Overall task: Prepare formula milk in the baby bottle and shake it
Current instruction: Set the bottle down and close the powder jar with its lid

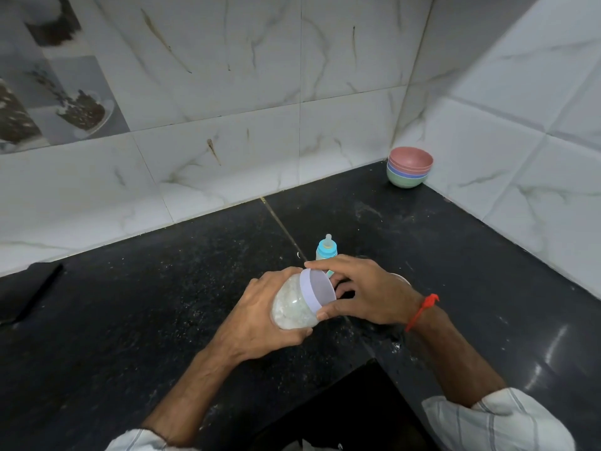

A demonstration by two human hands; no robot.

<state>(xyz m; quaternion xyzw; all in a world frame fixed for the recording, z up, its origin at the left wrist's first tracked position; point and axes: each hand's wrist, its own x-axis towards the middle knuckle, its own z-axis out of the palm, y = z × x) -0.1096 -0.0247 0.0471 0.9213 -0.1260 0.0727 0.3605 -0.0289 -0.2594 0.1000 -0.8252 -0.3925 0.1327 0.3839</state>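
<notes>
A clear plastic jar holding white powder is tilted above the black counter. My left hand grips the jar's body from the left. Its pale lilac lid faces right, and my right hand grips the lid's rim with fingers on top and thumb below. Just behind my hands stands a small baby bottle with a light blue collar and a clear teat, upright on the counter; its lower part is hidden by my right hand.
A stack of coloured bowls, pink on top, sits in the far right corner against the tiled walls. A dark flat object lies at the left edge. The counter's front edge drops to a dark gap below my arms.
</notes>
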